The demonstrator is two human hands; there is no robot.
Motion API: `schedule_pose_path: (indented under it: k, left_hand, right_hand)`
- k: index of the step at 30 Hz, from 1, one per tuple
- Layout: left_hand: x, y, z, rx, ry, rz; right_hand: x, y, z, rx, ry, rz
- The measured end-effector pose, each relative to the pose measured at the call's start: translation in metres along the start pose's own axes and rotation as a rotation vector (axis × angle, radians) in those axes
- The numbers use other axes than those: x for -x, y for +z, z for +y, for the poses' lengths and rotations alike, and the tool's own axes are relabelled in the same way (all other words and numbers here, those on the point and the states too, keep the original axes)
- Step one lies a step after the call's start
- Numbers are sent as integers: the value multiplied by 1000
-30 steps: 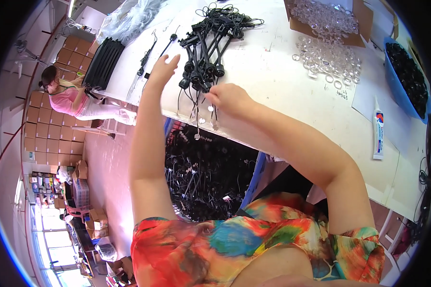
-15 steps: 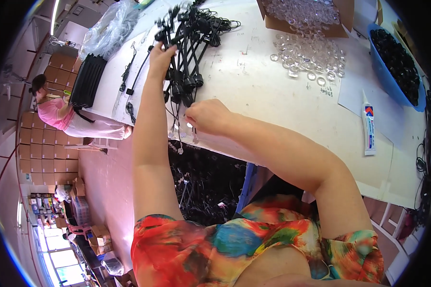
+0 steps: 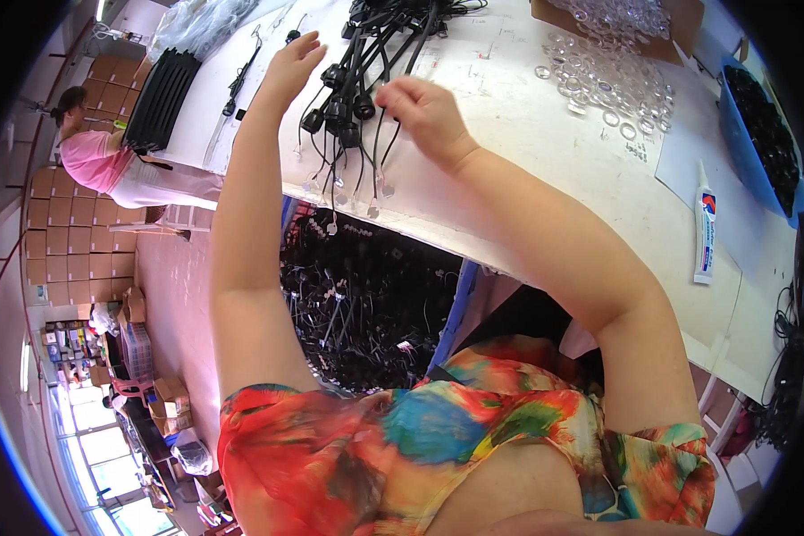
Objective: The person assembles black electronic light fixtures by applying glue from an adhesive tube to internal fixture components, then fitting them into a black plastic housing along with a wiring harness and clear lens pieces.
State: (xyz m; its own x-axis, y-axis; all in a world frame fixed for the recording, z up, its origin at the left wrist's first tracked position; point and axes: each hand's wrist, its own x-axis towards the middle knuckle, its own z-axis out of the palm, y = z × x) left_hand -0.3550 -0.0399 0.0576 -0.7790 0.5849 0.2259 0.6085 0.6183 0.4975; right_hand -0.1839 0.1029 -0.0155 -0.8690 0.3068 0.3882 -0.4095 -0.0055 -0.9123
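The right hand (image 3: 424, 112) was loosely curled, fingertips pinching thin black wires of the corded sockets (image 3: 348, 107) bunched at the table edge (image 3: 527, 223). The left hand (image 3: 290, 64) lay open beside them. Many clear caps (image 3: 598, 67) remained loose, so plenty seemed left.

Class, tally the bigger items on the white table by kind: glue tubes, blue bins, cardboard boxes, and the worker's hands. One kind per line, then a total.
Glue tube: 1
Blue bin: 1
Cardboard box: 1
Hands, left hand and right hand: 2
Total: 5
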Motion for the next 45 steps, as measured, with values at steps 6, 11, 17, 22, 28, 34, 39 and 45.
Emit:
schedule_pose_path:
  k: [6,11,17,22,28,34,39,45]
  left_hand:
    - [65,5,24,99,47,228]
    - [92,60,84,49,200,93]
    - [75,112,62,-342,273,107]
    - [63,109,91,263,-184,-71]
    - [69,49,104,1575,-67,-300]
    - [101,8,107,1548,-7,-239]
    - [116,31,86,871,-186,-134]
    - [109,34,80,51,-15,-15]
  right_hand:
    - [-13,-19,4,-277,140,280]
    - [5,-16,-3,42,-59,201]
    - [49,-12,-32,267,-169,79]
    - [131,-21,-77,-26,1,54]
    - [249,-57,-100,-119,222,57]
    - [284,-98,-103,-34,261,124]
    - [290,-98,-98,-42,331,134]
    - [270,-109,-118,142,242,70]
